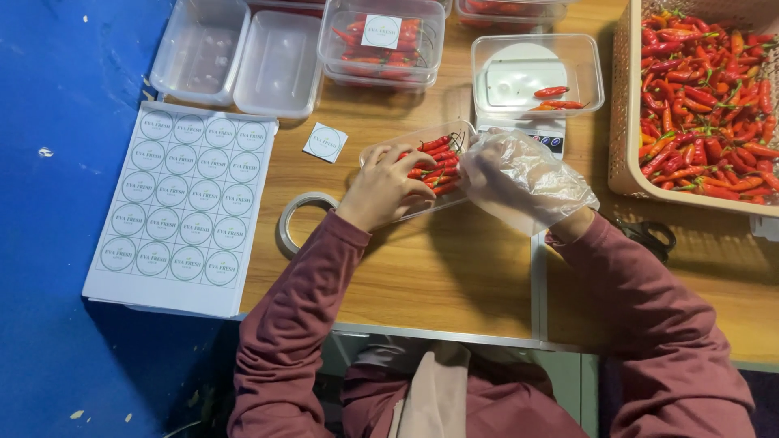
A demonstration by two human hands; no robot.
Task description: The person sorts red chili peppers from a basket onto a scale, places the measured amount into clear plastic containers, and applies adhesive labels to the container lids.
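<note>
Nearest, the left hand grips the near-left rim of the clear tray of chillies, fingers curled. The right hand (in a loose plastic glove) rests half-closed on its right end. Keep the tray level between both hands; the scale stands beyond.

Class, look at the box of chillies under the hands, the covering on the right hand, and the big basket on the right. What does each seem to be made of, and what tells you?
Box: clear, glossy rigid plastic, it seems; the red chillies show through its walls.
Right-hand covering: thin, loose, crinkled translucent film, probably a disposable plastic glove.
Basket: beige with a moulded lattice wall, likely matte plastic.
</note>
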